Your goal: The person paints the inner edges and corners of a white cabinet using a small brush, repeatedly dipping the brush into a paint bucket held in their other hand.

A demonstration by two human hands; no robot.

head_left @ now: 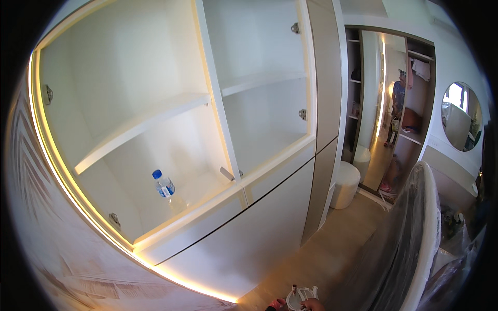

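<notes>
Both hands show only in part, small at the bottom edge of the head view. My right hand is closed on the right side of a round white loop that looks like a coil of cord, with loose white ends sticking up. My left hand, reddish in this light, is beside the coil's left side; its fingers are too cut off to read. A small brown tip rises at the coil's far side; I cannot make out what it is.
A white cabinet with open shelves fills the left, holding a blue-capped plastic bottle. A lit strip edges it. Plastic-wrapped furniture stands at the right. Beyond are a white round stool and a mirrored wardrobe.
</notes>
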